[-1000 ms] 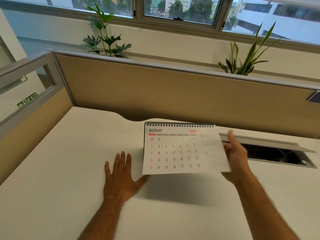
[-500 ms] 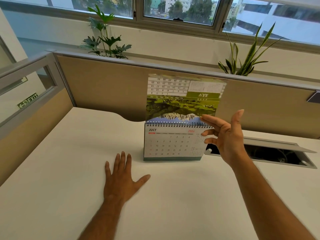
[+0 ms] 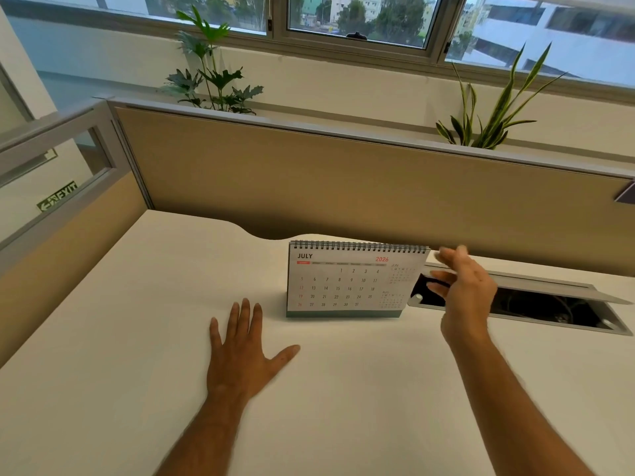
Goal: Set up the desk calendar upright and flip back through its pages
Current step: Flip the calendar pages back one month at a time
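Note:
The spiral-bound desk calendar (image 3: 347, 283) stands upright on the white desk (image 3: 137, 338), near its far edge, showing the JULY 2026 page. My left hand (image 3: 244, 355) lies flat on the desk, fingers spread, just in front and left of the calendar, not touching it. My right hand (image 3: 464, 290) hovers in the air right beside the calendar's right edge, fingers apart and blurred, holding nothing.
An open cable tray (image 3: 549, 304) with a raised lid is sunk into the desk behind my right hand. A tan partition (image 3: 343, 187) closes off the back and left. Two potted plants (image 3: 209, 77) stand behind it by the window.
The AUGUST page was lifted by my right hand, swung up over the spiral and dropped behind; JULY now shows. My right hand has let go and moved down to the right. Left hand unmoved.

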